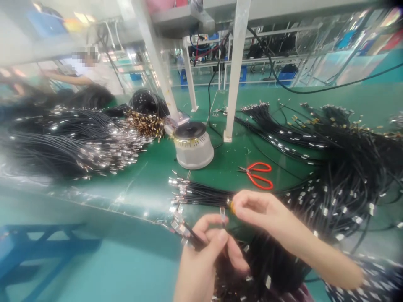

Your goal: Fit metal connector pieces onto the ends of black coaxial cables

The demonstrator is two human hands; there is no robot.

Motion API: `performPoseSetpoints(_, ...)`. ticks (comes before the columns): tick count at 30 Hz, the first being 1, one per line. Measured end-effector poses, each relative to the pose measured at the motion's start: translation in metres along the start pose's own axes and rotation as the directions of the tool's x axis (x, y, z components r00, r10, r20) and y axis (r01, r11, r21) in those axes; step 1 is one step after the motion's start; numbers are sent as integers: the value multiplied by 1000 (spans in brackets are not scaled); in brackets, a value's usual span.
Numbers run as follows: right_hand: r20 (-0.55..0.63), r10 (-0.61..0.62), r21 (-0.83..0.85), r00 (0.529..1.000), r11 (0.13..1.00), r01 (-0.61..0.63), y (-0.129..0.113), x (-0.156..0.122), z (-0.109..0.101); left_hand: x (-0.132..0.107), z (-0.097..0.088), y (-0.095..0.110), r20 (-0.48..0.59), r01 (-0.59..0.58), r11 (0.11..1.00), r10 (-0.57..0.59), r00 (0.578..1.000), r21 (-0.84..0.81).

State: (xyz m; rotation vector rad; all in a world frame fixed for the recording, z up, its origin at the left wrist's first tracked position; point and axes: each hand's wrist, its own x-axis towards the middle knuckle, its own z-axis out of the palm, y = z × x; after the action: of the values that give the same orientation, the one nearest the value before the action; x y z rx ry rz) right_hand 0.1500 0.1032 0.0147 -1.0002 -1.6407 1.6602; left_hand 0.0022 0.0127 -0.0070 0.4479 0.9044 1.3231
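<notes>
My left hand (214,247) is closed around several black cables, whose metal plugs (181,226) stick out past the thumb side. Between its thumb and fingers, one cable's plug (222,213) points upward. Just to the right, my right hand (261,209) is pinched closed. A small yellow-orange bit (232,206) shows at its fingertips; what it is, or whether it is held, is unclear. Behind both hands a cable bundle (201,193) lies on the green table, plug ends to the left. Red-handled scissors or snips (256,174) lie with handles apart beyond my right hand.
A white round device with a black dial (193,144) stands mid-table beside white shelf posts (236,75). Large cable heaps lie at left (94,142) and right (346,167). A blue stool (47,247) is below the table edge. Another person (97,75) sits at far left.
</notes>
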Motion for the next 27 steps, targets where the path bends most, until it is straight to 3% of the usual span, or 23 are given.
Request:
performPoseSetpoints(14,20,-78,-32,997,996,79,-3,-15,8,-12,14,4,-55,-66,984,76,996,167)
performPoseSetpoints(27,55,-94,-37,994,995,96,-8,-12,4,-14,13,4,-34,-61,982,68,997,178)
